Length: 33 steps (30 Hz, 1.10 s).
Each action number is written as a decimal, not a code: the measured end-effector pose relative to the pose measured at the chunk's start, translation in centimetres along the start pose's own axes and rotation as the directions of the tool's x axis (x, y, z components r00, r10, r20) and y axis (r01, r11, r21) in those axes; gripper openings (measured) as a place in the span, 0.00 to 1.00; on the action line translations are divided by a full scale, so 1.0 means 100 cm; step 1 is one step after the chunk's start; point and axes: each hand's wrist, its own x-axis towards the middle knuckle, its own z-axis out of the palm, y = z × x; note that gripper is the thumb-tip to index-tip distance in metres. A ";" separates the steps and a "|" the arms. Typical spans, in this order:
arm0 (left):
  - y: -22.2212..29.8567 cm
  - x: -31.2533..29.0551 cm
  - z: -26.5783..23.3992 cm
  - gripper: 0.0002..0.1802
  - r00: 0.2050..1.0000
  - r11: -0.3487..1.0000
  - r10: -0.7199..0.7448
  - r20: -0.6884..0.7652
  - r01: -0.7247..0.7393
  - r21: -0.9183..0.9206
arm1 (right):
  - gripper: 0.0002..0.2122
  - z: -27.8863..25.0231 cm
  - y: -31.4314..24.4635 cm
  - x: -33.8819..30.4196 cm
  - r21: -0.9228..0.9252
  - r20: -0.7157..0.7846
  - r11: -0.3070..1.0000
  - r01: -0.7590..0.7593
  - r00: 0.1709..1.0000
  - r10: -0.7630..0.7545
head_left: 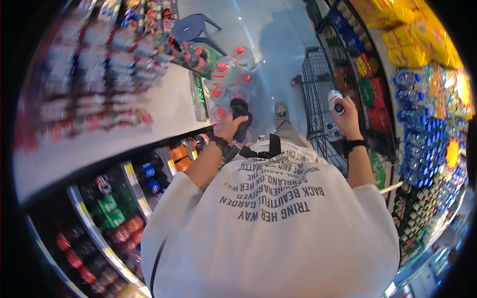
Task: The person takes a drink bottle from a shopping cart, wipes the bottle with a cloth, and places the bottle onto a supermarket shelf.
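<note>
My left hand (232, 127) is closed around a dark, rounded object (239, 106) whose kind I cannot make out. Just beyond that hand, large clear bottles with red caps (226, 69) stand grouped on the floor. On the other side, my right hand (348, 120) grips a small bottle (334, 97) with a dark cap and a whitish label, its cap end toward me. This bottle is at the right side of a black wire cart (313, 79). Bottles (330, 128) show inside the cart below my right hand.
Left of me, shelves hold drink bottles (112, 208), with a white counter surface (74, 144) above them. A dark blue stool (196, 29) stands ahead. Yellow packages (405, 42) and blue-capped water bottles (415, 129) fill the right side, beyond the cart.
</note>
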 end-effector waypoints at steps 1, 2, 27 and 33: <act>0.011 -0.009 0.002 0.23 0.996 0.983 -0.040 0.082 0.054 -0.177 | 0.11 -0.010 -0.029 0.003 -0.015 0.016 0.999 0.052 0.999 -0.052; 0.016 -0.015 0.000 0.23 0.998 0.974 -0.011 0.060 0.024 -0.223 | 0.11 -0.017 -0.059 0.003 0.058 0.046 0.998 -0.015 0.999 0.013; -0.056 -0.312 -0.025 0.29 0.901 0.217 0.367 -0.231 -0.324 -0.921 | 0.42 0.034 -0.374 -0.080 0.836 0.153 0.462 0.296 0.683 -0.715; -0.102 -0.366 0.007 0.30 0.832 0.262 0.295 -0.470 -0.544 -0.797 | 0.51 0.033 -0.333 -0.116 0.765 0.514 0.639 0.077 0.525 -0.679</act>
